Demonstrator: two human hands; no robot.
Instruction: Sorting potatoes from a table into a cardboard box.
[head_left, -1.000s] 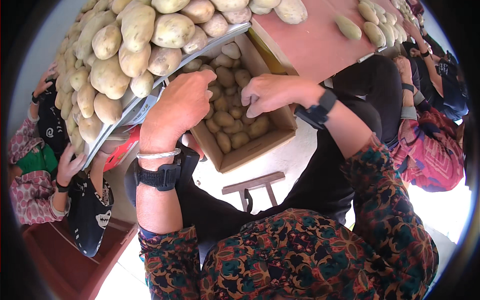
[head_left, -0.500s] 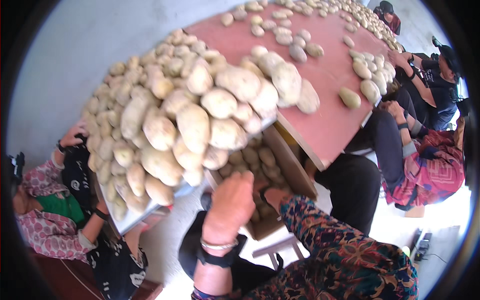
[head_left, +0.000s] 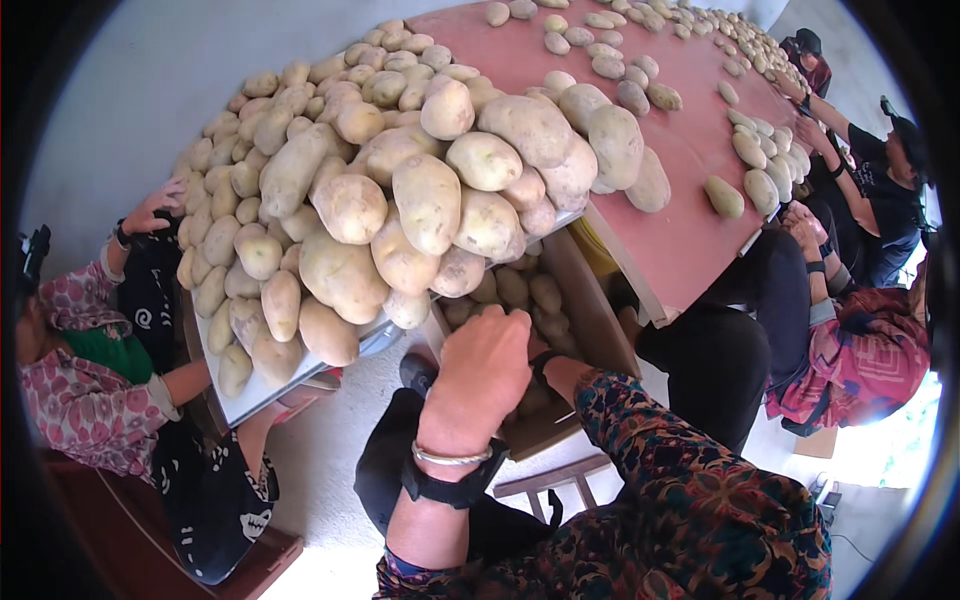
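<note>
My left hand (head_left: 480, 370) shows its back, with its fingers curled down at the near side of an open cardboard box (head_left: 592, 318) of small potatoes (head_left: 520, 290). A black watch and a metal bangle sit on that wrist. My right forearm, in a dark patterned sleeve (head_left: 660, 450), reaches into the same box. Only its black-strapped wrist (head_left: 545, 362) shows, because the right hand is hidden behind my left hand. A heap of large potatoes (head_left: 420, 210) on a metal tray (head_left: 262, 392) hangs just above and left of both hands.
A reddish table (head_left: 690, 235) strewn with potatoes runs to the far right. At the left, a person in a floral sleeve (head_left: 85, 395) reaches a hand (head_left: 155, 205) up to the heap. Other people (head_left: 860, 200) work at the right edge. A wooden stool (head_left: 545, 485) stands under the box.
The view has tilted up, so more of the heap and table shows. My hands sit lower in the picture, and my right hand has slipped out of sight behind the left one.
</note>
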